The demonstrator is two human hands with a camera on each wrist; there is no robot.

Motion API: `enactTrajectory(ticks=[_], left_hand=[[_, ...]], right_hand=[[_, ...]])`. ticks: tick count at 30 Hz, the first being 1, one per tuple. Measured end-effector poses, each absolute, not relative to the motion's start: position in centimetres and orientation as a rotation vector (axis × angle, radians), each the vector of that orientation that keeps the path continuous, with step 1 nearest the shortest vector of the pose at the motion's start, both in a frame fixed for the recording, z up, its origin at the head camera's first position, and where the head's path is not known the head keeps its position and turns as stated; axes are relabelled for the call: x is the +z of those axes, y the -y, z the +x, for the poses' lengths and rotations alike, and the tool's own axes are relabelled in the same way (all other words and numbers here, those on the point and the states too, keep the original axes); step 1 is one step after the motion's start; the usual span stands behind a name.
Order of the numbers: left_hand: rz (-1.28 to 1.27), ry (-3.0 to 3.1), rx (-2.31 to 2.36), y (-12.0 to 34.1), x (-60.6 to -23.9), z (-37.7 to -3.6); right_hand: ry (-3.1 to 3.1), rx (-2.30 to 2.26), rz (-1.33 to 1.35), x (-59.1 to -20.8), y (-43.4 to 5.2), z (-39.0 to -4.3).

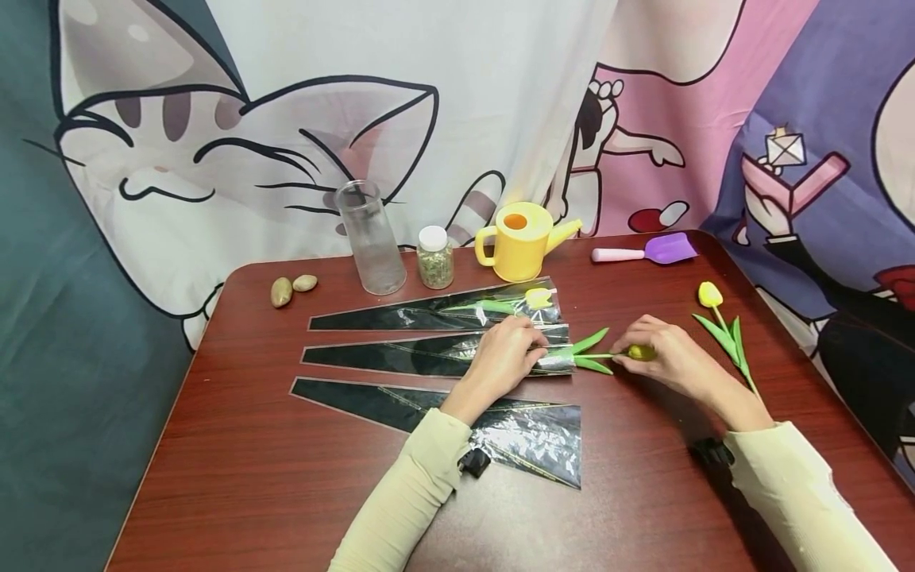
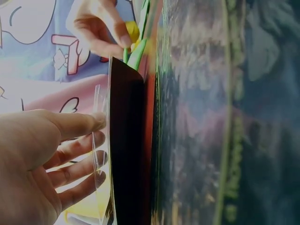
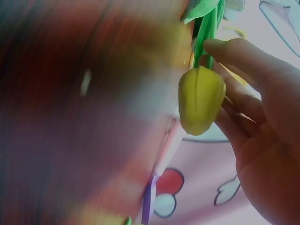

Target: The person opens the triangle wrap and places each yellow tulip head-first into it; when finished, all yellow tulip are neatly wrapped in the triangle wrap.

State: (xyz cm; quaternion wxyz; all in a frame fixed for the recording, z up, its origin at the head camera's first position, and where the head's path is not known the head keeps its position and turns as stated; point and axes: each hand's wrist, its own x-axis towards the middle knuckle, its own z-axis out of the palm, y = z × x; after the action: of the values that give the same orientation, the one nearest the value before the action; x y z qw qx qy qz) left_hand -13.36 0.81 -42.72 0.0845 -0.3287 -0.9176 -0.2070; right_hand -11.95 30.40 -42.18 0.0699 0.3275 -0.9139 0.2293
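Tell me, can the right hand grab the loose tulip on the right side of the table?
Probably, but not right away: the right hand is pinching a second tulip near its flower. Once free, nothing seems to block the loose tulip.

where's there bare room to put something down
Barest: the table's front left, between its left edge and the left forearm, below the wrappers. A smaller patch lies between shovel and right hand. Crowded: the middle, with wrappers by the left hand, and the back row of vase, jar and can.
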Motion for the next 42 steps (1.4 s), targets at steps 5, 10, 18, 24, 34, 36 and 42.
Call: enactTrajectory(ticks=[5,10,18,24,34,36,42], left_hand=[[-0.990,2.730,-0.657,-1.0,-42.7,-13.3],[-0.993,2.728,-0.656,-1.1,-42.7,-13.3],[-0.998,2.723,-0.665,-1.2,-42.6,-13.2],[-0.999,2.707,-0.661,-1.3,-42.8,-13.2],[-1.000,2.710,-0.660,-1.3,-42.7,-13.1],[-0.997,2.713,-0.661,-1.3,-42.7,-13.1],[-0.985,2.717,-0.656,-1.3,-42.8,-13.0]], right_hand=[[2.799,0.794,0.978,-42.5,-28.9,-12.3],[2.786,0.860,1.003,-42.6,-27.8,-12.7],[2.817,0.895,0.985,-42.9,-26.6,-13.1],[2.855,0.931,0.952,-42.9,-26.1,-13.2],[2.847,0.954,0.946,-43.1,-26.2,-13.0],[2.834,0.955,0.954,-43.2,-26.2,-13.1],[2.811,0.941,0.980,-43.4,-26.1,-13.2]])
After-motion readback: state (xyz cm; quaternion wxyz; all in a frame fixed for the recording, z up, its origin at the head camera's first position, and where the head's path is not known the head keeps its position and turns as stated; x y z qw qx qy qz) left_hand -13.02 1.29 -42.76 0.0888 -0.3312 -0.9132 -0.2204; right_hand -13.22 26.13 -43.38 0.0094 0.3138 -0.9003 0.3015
